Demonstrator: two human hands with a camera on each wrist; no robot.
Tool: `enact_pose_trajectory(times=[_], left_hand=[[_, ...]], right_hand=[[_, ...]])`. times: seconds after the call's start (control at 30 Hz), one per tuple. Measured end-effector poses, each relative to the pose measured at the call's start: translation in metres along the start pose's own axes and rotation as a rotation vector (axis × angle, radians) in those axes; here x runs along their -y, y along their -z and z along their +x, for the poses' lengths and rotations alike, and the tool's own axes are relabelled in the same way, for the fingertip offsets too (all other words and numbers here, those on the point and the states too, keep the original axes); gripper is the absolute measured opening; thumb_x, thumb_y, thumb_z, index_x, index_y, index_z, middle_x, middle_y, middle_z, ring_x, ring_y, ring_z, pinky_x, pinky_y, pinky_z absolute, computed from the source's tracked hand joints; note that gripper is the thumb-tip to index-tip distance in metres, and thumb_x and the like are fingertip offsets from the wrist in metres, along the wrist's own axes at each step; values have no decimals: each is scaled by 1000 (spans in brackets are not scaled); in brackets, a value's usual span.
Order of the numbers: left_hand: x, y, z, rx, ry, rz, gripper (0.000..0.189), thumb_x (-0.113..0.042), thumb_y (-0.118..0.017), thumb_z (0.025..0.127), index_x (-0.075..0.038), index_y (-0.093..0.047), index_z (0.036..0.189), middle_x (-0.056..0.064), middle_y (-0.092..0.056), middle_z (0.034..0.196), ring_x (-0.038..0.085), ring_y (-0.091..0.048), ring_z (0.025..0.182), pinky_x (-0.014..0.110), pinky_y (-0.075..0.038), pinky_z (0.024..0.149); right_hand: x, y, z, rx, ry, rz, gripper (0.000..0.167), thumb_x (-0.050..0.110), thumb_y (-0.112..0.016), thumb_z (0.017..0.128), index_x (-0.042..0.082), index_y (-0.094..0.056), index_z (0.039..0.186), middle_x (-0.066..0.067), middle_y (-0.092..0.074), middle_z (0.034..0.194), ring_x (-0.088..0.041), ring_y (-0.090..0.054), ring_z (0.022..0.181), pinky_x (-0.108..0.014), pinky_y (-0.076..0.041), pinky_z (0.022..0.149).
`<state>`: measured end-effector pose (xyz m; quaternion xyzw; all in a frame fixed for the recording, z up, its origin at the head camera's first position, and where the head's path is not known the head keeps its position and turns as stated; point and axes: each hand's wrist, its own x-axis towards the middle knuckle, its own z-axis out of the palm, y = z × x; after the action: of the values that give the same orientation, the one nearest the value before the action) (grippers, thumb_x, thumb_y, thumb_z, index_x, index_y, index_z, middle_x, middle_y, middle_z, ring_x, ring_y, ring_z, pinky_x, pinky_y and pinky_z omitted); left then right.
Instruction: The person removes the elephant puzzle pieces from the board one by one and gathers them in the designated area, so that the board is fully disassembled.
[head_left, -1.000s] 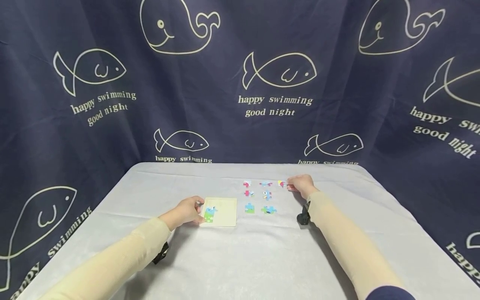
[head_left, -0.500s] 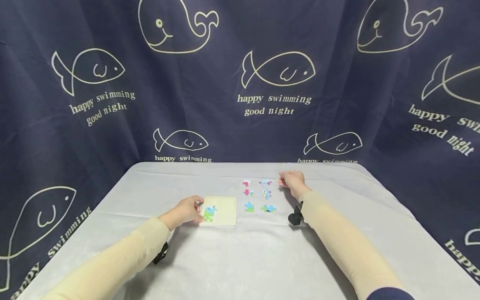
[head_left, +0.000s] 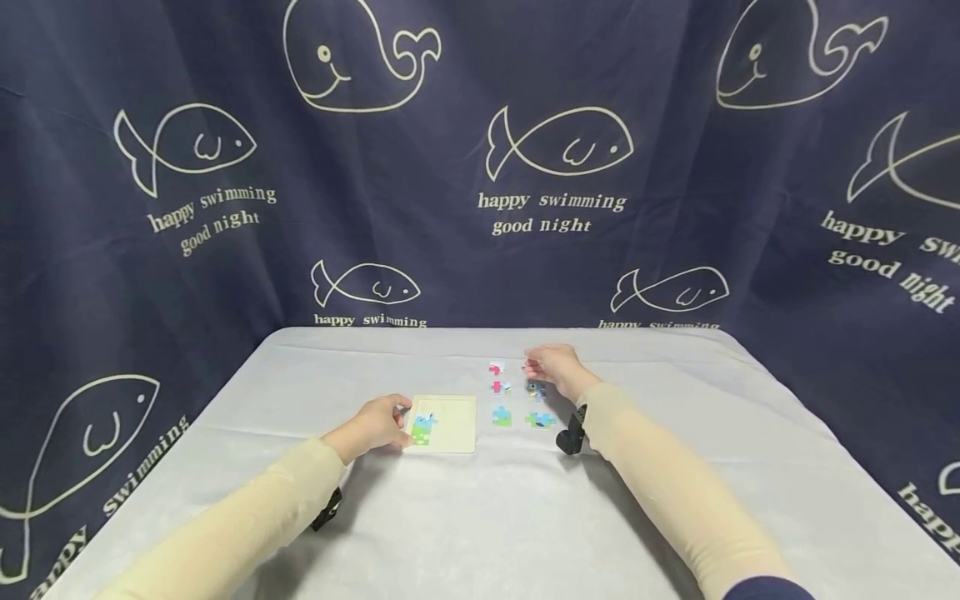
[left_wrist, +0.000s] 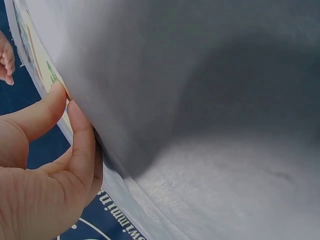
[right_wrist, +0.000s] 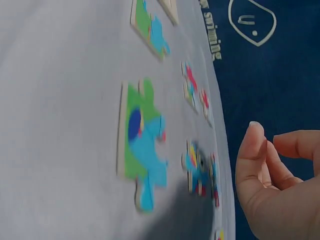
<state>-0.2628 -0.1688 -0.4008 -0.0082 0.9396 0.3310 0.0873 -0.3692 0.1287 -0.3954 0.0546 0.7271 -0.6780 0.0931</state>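
My left hand (head_left: pixel 372 427) pinches the left edge of a pale square puzzle tray (head_left: pixel 457 425), thumb on the near side. Inside the tray, a green-and-blue fitted section (head_left: pixel 422 428) lies along the left. My right hand (head_left: pixel 557 368) hovers over the far pieces of the middle column, fingers loosely bent. In the right wrist view nothing shows between its thumb and fingers. Below it lies a blue puzzle piece with an eye (right_wrist: pixel 199 167), in the hand's shadow. Nearer sits a green-and-blue piece (head_left: pixel 539 419). The far piece of that column is mostly hidden by the fingertips.
Left of the right hand are a red-and-white piece (head_left: pixel 497 367), a red piece (head_left: pixel 501 387) and a green-and-blue corner piece (head_left: pixel 502 417). A yellow-marked piece (right_wrist: pixel 220 234) shows at the right wrist view's bottom edge. Behind the white-covered table (head_left: pixel 480 517) hangs a dark blue curtain (head_left: pixel 450 208).
My right hand has moved left, from beside the yellow-and-red piece, across it, to the far piece of the middle column. The left hand keeps its grip on the tray.
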Motion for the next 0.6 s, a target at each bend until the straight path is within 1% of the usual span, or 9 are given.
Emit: enact_pose_trajectory(times=[0.07, 0.27, 0.33, 0.47, 0.57, 0.6], left_hand=[[-1, -1, 0, 2, 9, 0, 71, -1, -82, 71, 0, -51, 135, 5, -56, 88, 15, -50, 74, 22, -45, 64], [-2, -1, -2, 7, 21, -14, 70, 0, -81, 72, 0, -51, 135, 5, -56, 88, 15, -51, 73, 21, -47, 62], [-3, 0, -4, 10, 24, -22, 69, 1, -81, 73, 0, -50, 135, 4, -55, 86, 15, -51, 72, 21, -46, 61], [-4, 0, -4, 14, 23, -29, 69, 0, -80, 73, 0, -50, 135, 4, -55, 86, 15, -51, 73, 21, -47, 62], [-3, 1, -2, 17, 21, -21, 70, -1, -80, 74, 0, -49, 137, 5, -56, 89, 16, -52, 74, 23, -48, 65], [-3, 2, -2, 17, 17, -5, 71, -2, -80, 74, 0, -48, 138, 6, -57, 90, 16, -52, 74, 23, -48, 66]], right_hand=[[1, -6, -2, 24, -4, -17, 38, 5, -53, 97, -13, -51, 130, -9, -63, 88, -7, -63, 67, -20, -59, 73], [4, -29, -10, 96, 7, -57, 36, 5, -55, 96, -12, -54, 128, -20, -64, 107, -9, -64, 71, -27, -59, 83], [4, -36, -11, 122, 8, -64, 36, 5, -55, 96, -12, -54, 128, -22, -64, 110, -9, -64, 72, -27, -59, 84], [4, -51, -14, 165, 18, -66, 37, 4, -55, 96, -15, -53, 127, -19, -67, 100, -9, -63, 69, -27, -60, 81], [5, -63, -19, 203, 19, -74, 37, 4, -56, 95, -16, -53, 127, -14, -66, 91, -10, -63, 69, -28, -60, 82], [6, -66, -21, 219, 16, -83, 37, 4, -57, 95, -15, -54, 126, -13, -66, 90, -11, -63, 70, -29, -60, 83]])
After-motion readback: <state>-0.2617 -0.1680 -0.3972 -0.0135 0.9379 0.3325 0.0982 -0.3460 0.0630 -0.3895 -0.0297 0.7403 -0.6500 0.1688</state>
